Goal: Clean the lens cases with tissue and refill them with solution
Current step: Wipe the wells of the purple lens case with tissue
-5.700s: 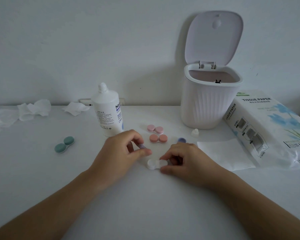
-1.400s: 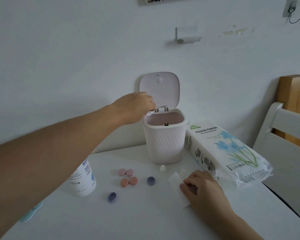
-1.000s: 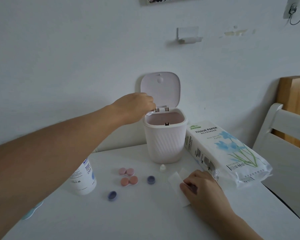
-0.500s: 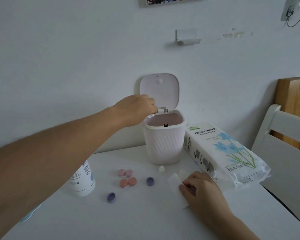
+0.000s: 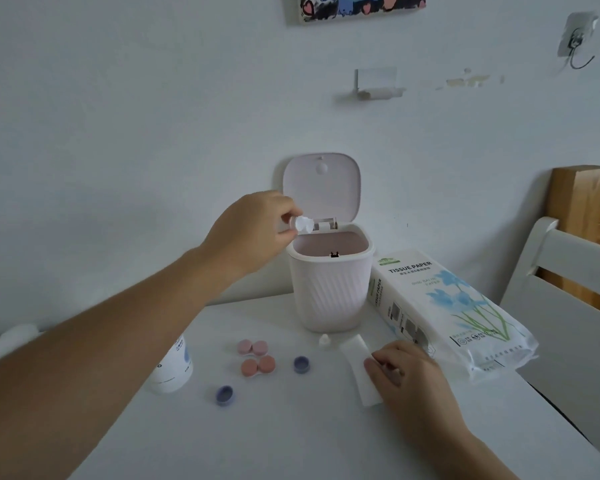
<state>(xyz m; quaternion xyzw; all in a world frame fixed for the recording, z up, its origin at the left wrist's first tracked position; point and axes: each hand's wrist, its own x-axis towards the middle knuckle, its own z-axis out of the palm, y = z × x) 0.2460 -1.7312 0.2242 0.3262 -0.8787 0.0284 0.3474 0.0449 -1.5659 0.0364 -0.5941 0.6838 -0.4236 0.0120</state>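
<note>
My left hand (image 5: pixel 253 230) holds a white lens case (image 5: pixel 302 224) tipped over the rim of the open pale bin (image 5: pixel 329 296). My right hand (image 5: pixel 406 379) rests with curled fingers on a flat white tissue (image 5: pixel 355 355) on the table. Two purple caps (image 5: pixel 301 364) (image 5: pixel 224 395) lie loose on the table. A pink lens case (image 5: pixel 252 347) and an orange lens case (image 5: pixel 257 365) sit shut between them. The solution bottle (image 5: pixel 172 367) stands partly hidden behind my left forearm.
A tissue paper pack (image 5: pixel 440 306) lies right of the bin. A small white bottle cap (image 5: pixel 324 339) sits in front of the bin. Crumpled tissues (image 5: pixel 11 336) lie at the far left. A white chair (image 5: pixel 565 292) stands at the table's right edge.
My left hand lifted the white case from the table to the bin, and it now shows more plainly tipped at the rim. My right hand stays on the tissue.
</note>
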